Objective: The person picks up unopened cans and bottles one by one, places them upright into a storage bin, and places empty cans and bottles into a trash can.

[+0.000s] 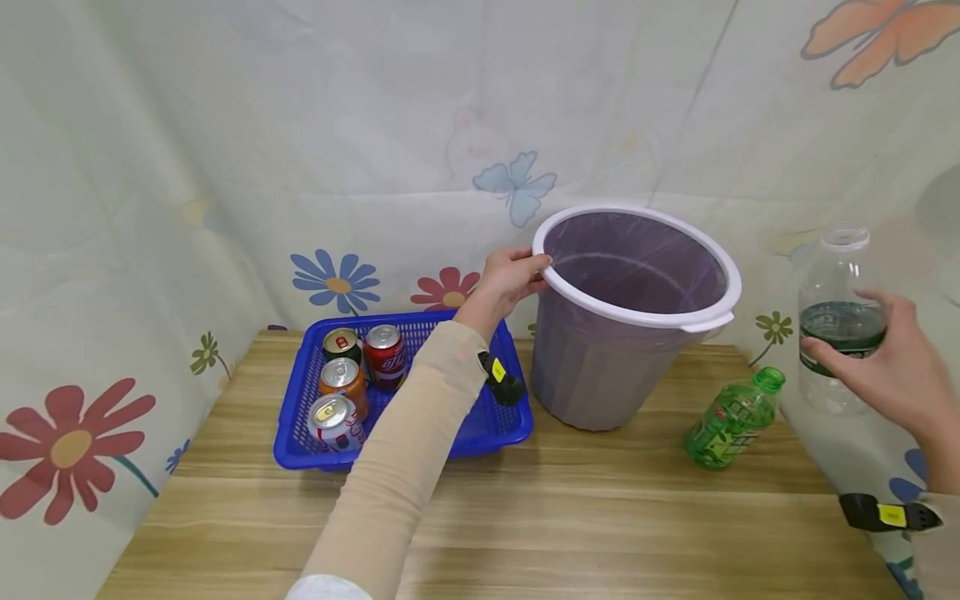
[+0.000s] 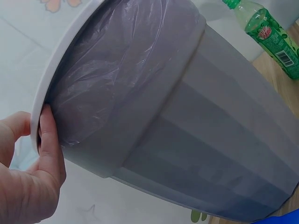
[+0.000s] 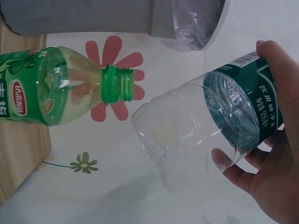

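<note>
My left hand [image 1: 515, 279] pinches the white rim [image 1: 637, 314] of a grey trash can [image 1: 592, 367], thumb on one side and fingers under the edge. A thin clear plastic bag [image 2: 112, 70] lines the can and folds over its outside. Raised at the right, my right hand [image 1: 900, 358] grips a clear water bottle [image 1: 843, 283] around its dark green label. No cap shows on that bottle, and nothing coloured is seen inside. Between the can and the right hand, an uncapped green plastic bottle [image 1: 735, 421] stands on the table, also seen near the water bottle in the right wrist view.
A blue plastic basket [image 1: 288, 417] sits left of the can, partly behind my left arm. It holds several soda cans, including a red can [image 1: 386, 358], an orange can [image 1: 347, 385] and a white can [image 1: 337, 425]. A wooden table [image 1: 600, 517] bears everything; a flowered curtain [image 1: 390, 167] hangs behind.
</note>
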The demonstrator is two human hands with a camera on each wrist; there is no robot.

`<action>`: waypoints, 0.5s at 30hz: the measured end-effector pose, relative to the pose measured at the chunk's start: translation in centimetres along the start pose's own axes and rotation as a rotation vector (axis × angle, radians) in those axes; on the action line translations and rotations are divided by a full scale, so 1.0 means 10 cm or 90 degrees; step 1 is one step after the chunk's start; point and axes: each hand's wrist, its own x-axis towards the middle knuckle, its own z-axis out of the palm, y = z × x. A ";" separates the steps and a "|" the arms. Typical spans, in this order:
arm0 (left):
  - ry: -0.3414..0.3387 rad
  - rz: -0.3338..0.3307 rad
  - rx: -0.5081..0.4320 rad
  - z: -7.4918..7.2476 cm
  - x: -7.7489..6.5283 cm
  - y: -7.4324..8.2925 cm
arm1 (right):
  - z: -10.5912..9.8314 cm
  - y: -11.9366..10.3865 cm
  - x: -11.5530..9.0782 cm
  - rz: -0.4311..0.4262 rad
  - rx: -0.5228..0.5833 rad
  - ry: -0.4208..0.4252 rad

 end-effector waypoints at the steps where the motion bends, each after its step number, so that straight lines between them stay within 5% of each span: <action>1: 0.000 0.000 0.001 0.00 0.00 0.00 | -0.01 0.00 0.02 -0.001 -0.002 -0.002; 15: 0.005 -0.004 0.000 0.00 0.00 0.00 | -0.12 -0.12 0.31 -0.040 0.005 -0.019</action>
